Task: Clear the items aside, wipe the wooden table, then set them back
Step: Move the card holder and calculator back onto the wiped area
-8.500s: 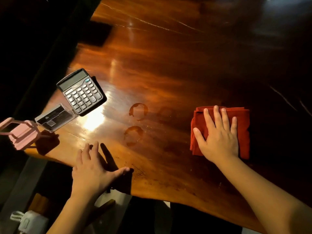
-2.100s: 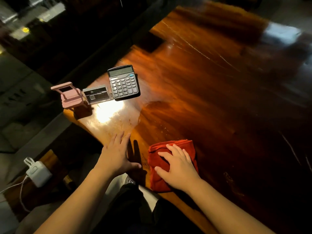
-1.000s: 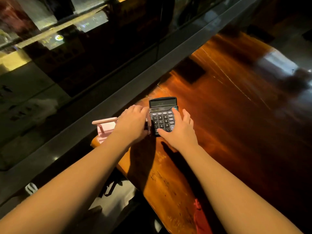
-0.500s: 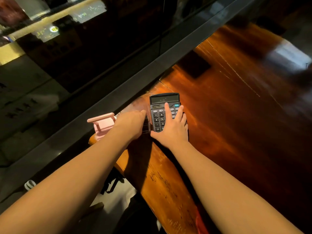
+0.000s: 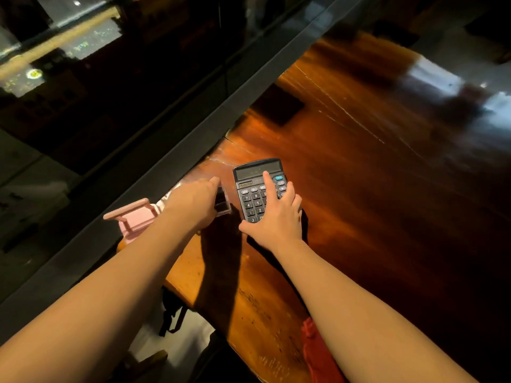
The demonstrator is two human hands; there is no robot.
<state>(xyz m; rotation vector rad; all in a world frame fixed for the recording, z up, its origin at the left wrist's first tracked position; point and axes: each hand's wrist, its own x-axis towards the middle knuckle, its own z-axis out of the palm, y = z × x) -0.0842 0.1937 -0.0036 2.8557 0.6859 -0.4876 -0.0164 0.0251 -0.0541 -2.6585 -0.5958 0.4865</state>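
The right hand [image 5: 276,217] is laid flat on the calculator [image 5: 258,186], its fingers [image 5: 267,181] spread and extended over the keypad, the index tip reaching the base of the display; nothing is clenched. Key legends M+, M−, MRC, CE and the digits 8, 9, 4, 5, 1, 2 can be read, along with a blue key whose lettering is too small to make out; no brand name is legible. The left hand [image 5: 195,201] is curled over a small clear plastic case [image 5: 222,201] just beside the calculator, its fingers closed around the case's top. A pink stand [image 5: 134,217] is seen just left of that wrist, at the corner of the wooden table [image 5: 373,203]. Both forearms are stretched forward. A red cloth [image 5: 316,352] lies at the near table edge, partly hidden under the right forearm.
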